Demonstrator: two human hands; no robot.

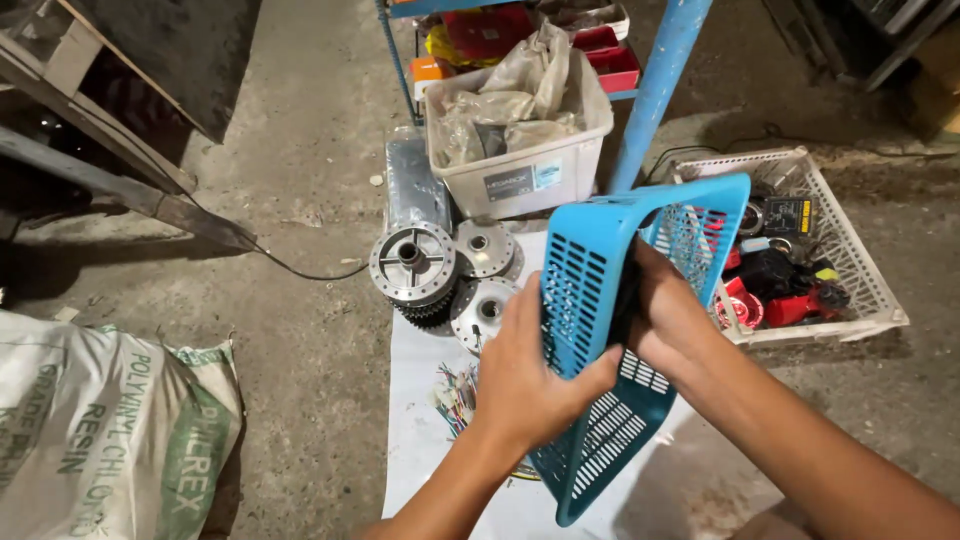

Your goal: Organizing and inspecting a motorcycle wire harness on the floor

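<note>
1. Sack (100, 430): white woven, green print, slumped on the concrete floor (310, 130) at the far left, partly cut off by the frame edge.
2. Wooden beams (110, 170): slanted, upper left, with a thin black cable (300, 272) trailing from their foot across the floor.
3. White sheet (430, 400): laid flat on the floor, centre of view, under the items below.
4. Metal hubs (412, 262): three round, flanged, grey pieces clustered at the sheet's upper edge, touching or overlapping one another; a wrapped grey bundle (415, 180) lies just behind them.
5. Wire bundle (455, 400): multicoloured thin wires on the sheet, partly hidden behind the left wrist.
6. White plastic tub (540, 170): behind the hubs, filled with crumpled clear bags.
7. Left hand (525, 385): clenched on the blue basket's lower left wall, thumb across the slotted face.
8. Blue basket (590, 290): slotted plastic, rectangular, held tilted on edge in the air above the sheet, between both hands.
9. Right hand (665, 320): reaching inside the blue basket, fingers out of sight behind its wall; whether it grips cannot be told.
10. Blue pole (655, 90): upright, behind the basket, beside a shelf holding red boxes (610, 60).
11. White crate (850, 260): slotted, on the floor at right, holding red and black parts.
</note>
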